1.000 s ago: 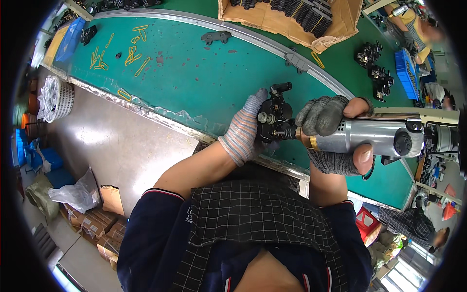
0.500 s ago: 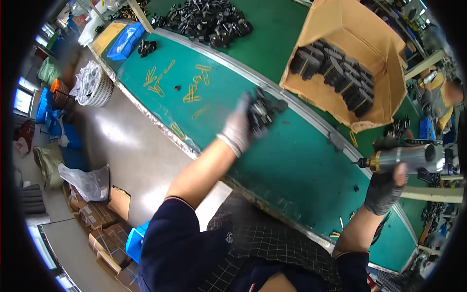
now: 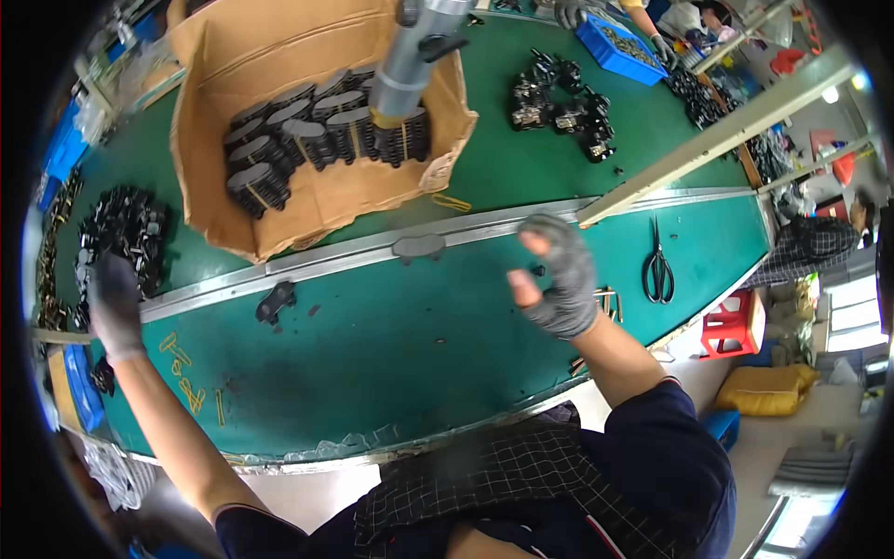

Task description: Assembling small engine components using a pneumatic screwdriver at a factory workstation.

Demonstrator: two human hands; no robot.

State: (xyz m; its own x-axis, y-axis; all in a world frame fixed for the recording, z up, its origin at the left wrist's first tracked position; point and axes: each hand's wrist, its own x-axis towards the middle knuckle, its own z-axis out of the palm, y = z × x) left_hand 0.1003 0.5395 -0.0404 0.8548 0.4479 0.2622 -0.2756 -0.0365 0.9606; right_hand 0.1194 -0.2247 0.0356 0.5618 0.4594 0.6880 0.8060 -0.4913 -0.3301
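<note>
My left hand (image 3: 116, 307), in a pale glove, reaches to the near edge of a pile of small black metal parts (image 3: 126, 228) at the far left. Motion smears its fingers, so any hold is hidden. My right hand (image 3: 563, 279), in a grey glove with bare fingertips, hovers over the right part of the green bench with thumb and fingers apart, holding nothing. A silver power screwdriver (image 3: 410, 70) hangs in front of the cardboard box (image 3: 345, 210). Stacks of flat black plates (image 3: 307, 140) fill part of that box.
A metal rail (image 3: 354, 249) crosses the bench, with a dark plate (image 3: 419, 246) on it. Black scissors (image 3: 658, 275) lie at the right, below a slanting post (image 3: 717, 140). Yellow bands (image 3: 191, 396) are at the left. Beyond, a co-worker's gloved hand (image 3: 663, 51) is near a blue tray (image 3: 619, 51).
The view has swung to the right. My right hand has let go of the power screwdriver, which now hangs by the box. My left hand has moved to the pile of black parts.
</note>
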